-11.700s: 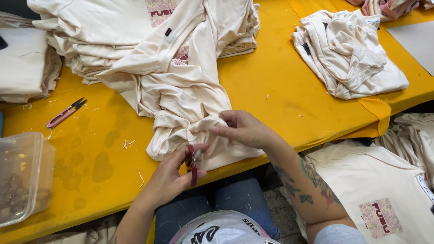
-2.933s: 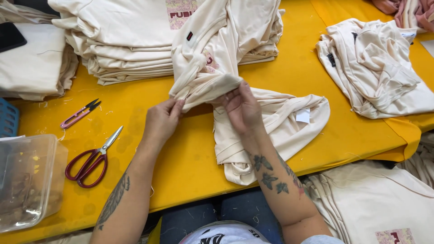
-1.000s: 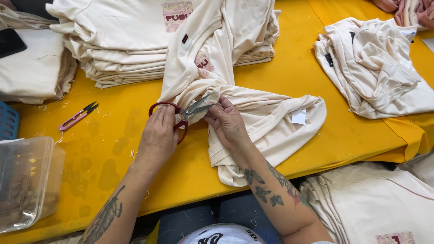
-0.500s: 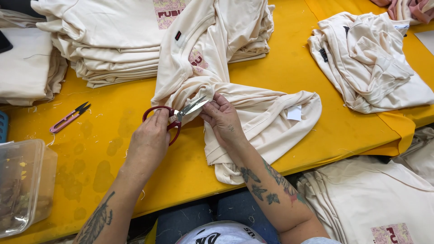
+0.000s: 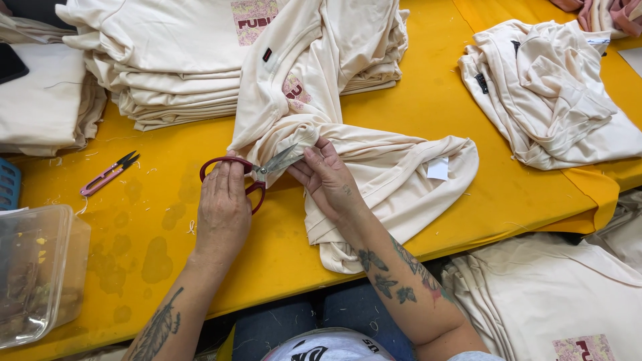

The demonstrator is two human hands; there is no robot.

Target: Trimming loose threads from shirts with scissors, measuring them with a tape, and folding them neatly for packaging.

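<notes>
A cream T-shirt lies bunched on the yellow table, draped down from a stack behind it. My left hand grips red-handled scissors, with the blades pointing right against a fold of the shirt. My right hand pinches that fold beside the blade tips and holds the cloth taut. A small white tag shows on the shirt to the right of my hand.
A tall stack of folded cream shirts stands at the back. A crumpled shirt pile lies at right. Small pink thread snips lie at left, near a clear plastic tub. More shirts hang below the table's edge.
My left hand picked the red scissors up off the table and brought them to the shirt fold. My right hand stayed on the cloth. In the last second little has shifted.
</notes>
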